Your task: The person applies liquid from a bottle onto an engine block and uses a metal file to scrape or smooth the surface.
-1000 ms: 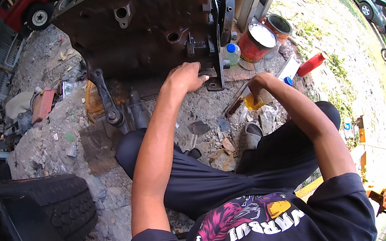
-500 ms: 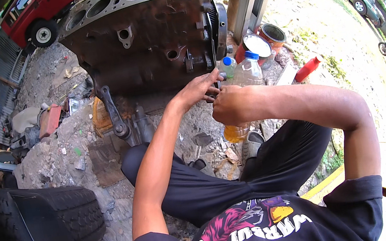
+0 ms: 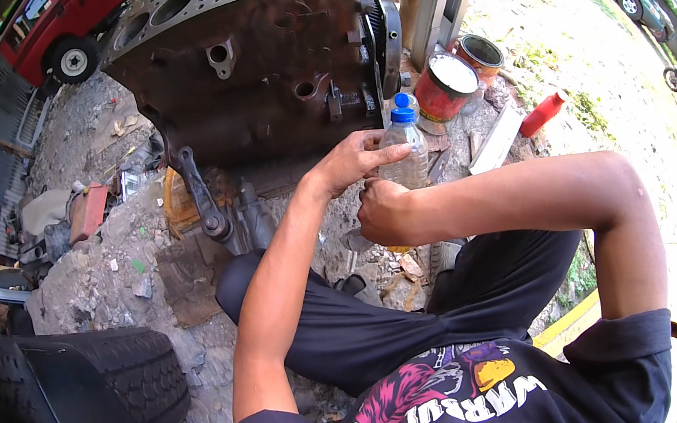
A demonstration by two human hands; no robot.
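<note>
A clear plastic bottle with a blue cap stands upright between my knees and the engine block. Its lower part is hidden behind my right hand, and a little yellow liquid shows below the wrist. My left hand is closed at the upper bottle, a finger lying across its front. Just below it, my right hand is curled into a fist beside the bottle; whatever is inside it is hidden. A second blue cap peeks out right behind the first. The large brown engine block stands ahead, its cylinder bores facing up.
Two paint cans stand by a post to the right. A red bottle lies near a white strip. A connecting rod leans below the block. A tyre is at lower left, on rubble-strewn ground.
The clear bottle has shifted left, toward my left hand, whose finger now lies over it. My right hand has moved left and down. More of the red paint can shows.
</note>
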